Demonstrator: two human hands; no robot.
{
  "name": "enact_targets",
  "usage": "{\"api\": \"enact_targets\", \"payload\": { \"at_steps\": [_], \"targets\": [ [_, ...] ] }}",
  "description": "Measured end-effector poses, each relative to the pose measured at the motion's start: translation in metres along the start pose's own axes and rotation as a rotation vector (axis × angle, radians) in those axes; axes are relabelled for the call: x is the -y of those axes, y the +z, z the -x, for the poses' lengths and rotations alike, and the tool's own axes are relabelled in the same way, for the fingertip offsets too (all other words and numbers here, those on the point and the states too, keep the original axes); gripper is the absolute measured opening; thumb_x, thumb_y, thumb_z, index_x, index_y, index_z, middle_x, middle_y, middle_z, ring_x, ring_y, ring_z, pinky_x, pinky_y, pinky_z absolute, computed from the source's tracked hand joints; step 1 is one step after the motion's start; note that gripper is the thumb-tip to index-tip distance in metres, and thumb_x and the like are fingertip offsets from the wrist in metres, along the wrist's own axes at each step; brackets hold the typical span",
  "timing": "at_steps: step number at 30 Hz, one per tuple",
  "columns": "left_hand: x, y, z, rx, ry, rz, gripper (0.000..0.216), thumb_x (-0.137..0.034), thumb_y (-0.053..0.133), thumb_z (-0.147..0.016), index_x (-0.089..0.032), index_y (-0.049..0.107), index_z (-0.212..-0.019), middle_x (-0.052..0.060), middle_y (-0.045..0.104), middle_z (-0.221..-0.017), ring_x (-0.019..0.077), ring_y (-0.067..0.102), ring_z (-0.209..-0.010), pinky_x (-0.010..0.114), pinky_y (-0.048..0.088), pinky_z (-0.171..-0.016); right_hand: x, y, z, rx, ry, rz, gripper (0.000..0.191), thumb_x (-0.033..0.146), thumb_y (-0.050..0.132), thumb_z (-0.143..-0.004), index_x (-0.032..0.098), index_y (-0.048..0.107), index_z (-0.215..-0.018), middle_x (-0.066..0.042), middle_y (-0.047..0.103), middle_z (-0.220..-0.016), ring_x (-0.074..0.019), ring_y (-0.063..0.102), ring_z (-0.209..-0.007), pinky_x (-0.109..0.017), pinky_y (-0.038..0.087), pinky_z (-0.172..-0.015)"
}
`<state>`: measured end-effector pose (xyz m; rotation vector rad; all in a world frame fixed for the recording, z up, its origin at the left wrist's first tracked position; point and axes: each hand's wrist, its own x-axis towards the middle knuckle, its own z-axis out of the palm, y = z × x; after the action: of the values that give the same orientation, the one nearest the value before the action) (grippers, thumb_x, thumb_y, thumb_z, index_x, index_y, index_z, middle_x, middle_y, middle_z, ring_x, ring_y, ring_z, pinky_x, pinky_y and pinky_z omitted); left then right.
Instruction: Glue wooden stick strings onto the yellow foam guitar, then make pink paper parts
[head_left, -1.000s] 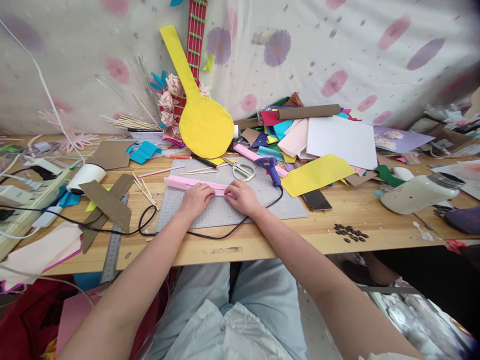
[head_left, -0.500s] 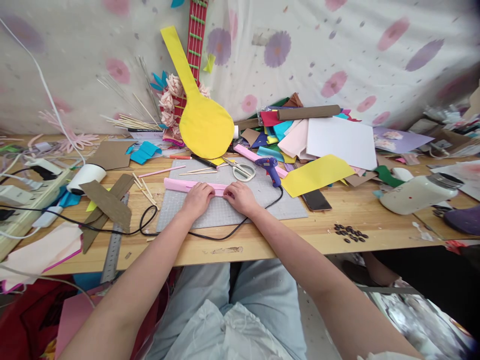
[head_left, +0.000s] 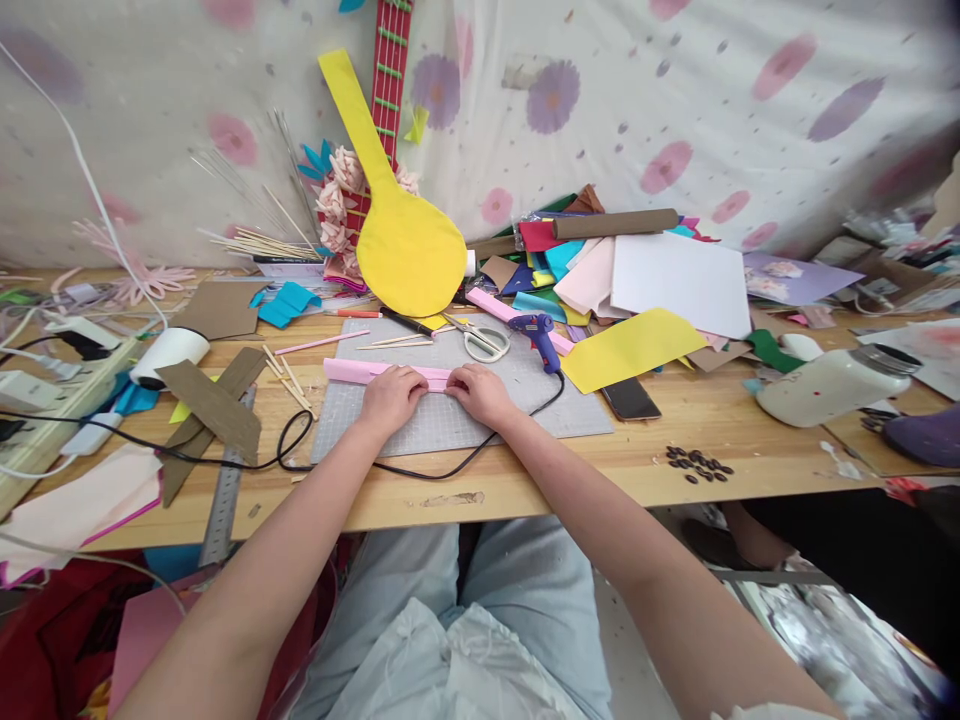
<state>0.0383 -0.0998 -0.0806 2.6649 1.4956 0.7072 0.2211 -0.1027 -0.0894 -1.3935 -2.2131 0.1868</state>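
A long pink paper strip point(head_left: 346, 371), partly folded or rolled, lies across the grey cutting mat point(head_left: 352, 430). My left hand point(head_left: 394, 398) pinches its near edge around the middle. Just to the right, my right hand point(head_left: 478, 392) grips the same strip, its fingers curled over the end and hiding part of it. A short stretch of pink shows between the two hands. Behind them rest scissors point(head_left: 486, 345) with pale handles and a purple hot glue gun point(head_left: 537, 336), whose black cord runs past my right wrist.
A yellow banjo-shaped cutout point(head_left: 411, 250) leans at the back beside a red fretted neck point(head_left: 388, 90). Coloured sheets, a yellow sheet point(head_left: 637, 350), a phone point(head_left: 631, 399), dark beads point(head_left: 697, 464) and a white bottle point(head_left: 832, 388) lie right. Left are a metal ruler point(head_left: 223, 500) and power strip point(head_left: 67, 415).
Both hands keep their hold on the pink strip with hardly any movement. The whole view has shifted very slightly.
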Motion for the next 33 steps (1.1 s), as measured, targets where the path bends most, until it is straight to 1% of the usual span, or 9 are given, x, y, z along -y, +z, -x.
{"api": "enact_targets", "payload": {
  "at_steps": [3,6,9,12,15,17,22,29,33],
  "targets": [
    [0.001,0.000,0.001,-0.015,-0.001,0.041,0.012,-0.029,0.053,-0.077,-0.022,0.063,-0.078,0.001,0.064,-0.082,0.0180,0.052,-0.081,0.030,0.039,-0.070,0.000,0.000,0.000,0.015,0.020,-0.003,0.011,0.029,0.055,-0.077,0.019,0.059,-0.081,-0.002,0.057,-0.078,-0.0138,0.049,-0.076,-0.024,0.034,-0.067],
    [0.001,0.000,0.001,-0.026,-0.022,0.087,0.012,-0.028,0.053,-0.077,-0.022,0.064,-0.078,0.001,0.065,-0.083,0.0176,0.053,-0.081,0.030,0.039,-0.072,0.001,0.000,0.000,0.023,0.026,0.005,0.011,0.028,0.055,-0.078,0.019,0.058,-0.083,-0.002,0.056,-0.077,-0.0136,0.048,-0.075,-0.024,0.034,-0.067],
    [0.002,0.000,0.001,-0.026,-0.048,0.129,0.012,-0.026,0.053,-0.077,-0.022,0.064,-0.078,0.001,0.065,-0.084,0.0174,0.054,-0.082,0.030,0.040,-0.073,0.004,-0.002,0.002,0.019,-0.009,0.036,0.010,0.025,0.052,-0.080,0.020,0.058,-0.085,-0.002,0.056,-0.080,-0.0144,0.048,-0.078,-0.025,0.034,-0.068],
    [0.002,0.001,0.001,-0.018,-0.055,0.156,0.012,-0.025,0.053,-0.076,-0.022,0.065,-0.077,0.001,0.065,-0.083,0.0174,0.054,-0.083,0.030,0.040,-0.075,0.007,-0.004,0.004,0.026,-0.067,0.053,0.013,0.022,0.047,-0.082,0.021,0.059,-0.086,-0.003,0.056,-0.084,-0.0148,0.048,-0.082,-0.025,0.034,-0.071],
    [0.003,0.002,0.000,-0.015,-0.044,0.147,0.012,-0.023,0.052,-0.076,-0.022,0.064,-0.077,0.002,0.064,-0.083,0.0176,0.053,-0.083,0.031,0.040,-0.076,0.008,-0.004,0.004,0.027,-0.094,0.048,0.013,0.024,0.048,-0.082,0.020,0.060,-0.085,-0.004,0.057,-0.085,-0.0150,0.048,-0.083,-0.026,0.034,-0.074],
    [0.002,0.003,0.001,-0.020,-0.034,0.128,0.013,-0.023,0.051,-0.077,-0.021,0.064,-0.077,0.002,0.063,-0.083,0.0177,0.052,-0.083,0.031,0.040,-0.076,0.009,-0.004,0.003,0.025,-0.087,0.040,0.013,0.024,0.049,-0.081,0.019,0.060,-0.083,-0.004,0.057,-0.084,-0.0149,0.048,-0.083,-0.026,0.034,-0.074],
    [0.001,0.003,0.002,-0.035,-0.017,0.096,0.015,-0.024,0.050,-0.077,-0.019,0.065,-0.079,0.004,0.061,-0.085,0.0182,0.050,-0.083,0.031,0.040,-0.075,0.011,-0.003,-0.001,0.045,-0.052,-0.002,0.011,0.016,0.048,-0.079,0.018,0.059,-0.079,-0.003,0.056,-0.082,-0.0135,0.049,-0.079,-0.024,0.035,-0.069],
    [0.002,0.001,0.002,-0.021,-0.025,0.063,0.017,-0.024,0.050,-0.078,-0.021,0.066,-0.077,0.003,0.063,-0.082,0.0185,0.050,-0.082,0.032,0.040,-0.073,0.010,-0.003,-0.003,0.049,0.028,-0.051,0.006,0.020,0.053,-0.076,0.019,0.060,-0.075,-0.002,0.056,-0.080,-0.0132,0.050,-0.078,-0.024,0.035,-0.066],
    [0.003,0.001,0.003,-0.026,-0.040,0.046,0.018,-0.026,0.050,-0.078,-0.022,0.067,-0.077,0.003,0.064,-0.081,0.0188,0.052,-0.082,0.032,0.040,-0.071,0.008,0.000,-0.002,0.038,0.032,-0.057,0.005,0.021,0.054,-0.075,0.020,0.059,-0.076,-0.001,0.056,-0.077,-0.0134,0.049,-0.078,-0.024,0.035,-0.066]
  ]
}}
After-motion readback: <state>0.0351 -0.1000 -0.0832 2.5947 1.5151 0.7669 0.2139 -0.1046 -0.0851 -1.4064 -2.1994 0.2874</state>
